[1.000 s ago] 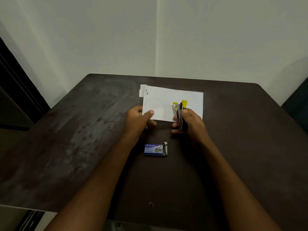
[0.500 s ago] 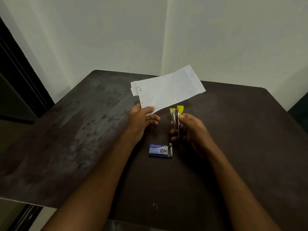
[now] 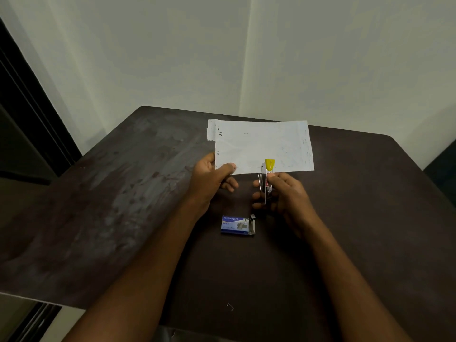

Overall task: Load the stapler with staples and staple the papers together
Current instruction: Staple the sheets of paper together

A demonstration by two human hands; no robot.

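My left hand (image 3: pixel 211 177) pinches the near left corner of the white papers (image 3: pixel 261 145) and holds them lifted above the dark table (image 3: pixel 103 218). In my right hand (image 3: pixel 287 192) stands a small stapler (image 3: pixel 267 178) with a yellow tip, upright, its yellow end overlapping the papers' lower edge right of the middle. A blue staple box (image 3: pixel 237 225), its right flap open, lies on the table just in front of both hands.
A single loose staple (image 3: pixel 230 306) lies on the table near the front edge. Pale walls meet in a corner behind the table. A dark door frame (image 3: pixel 29 114) runs down the left side.
The papers went from lying flat to lifted and tilted, and are now level again in my left hand. The stapler's tip has come up to the papers' lower edge.
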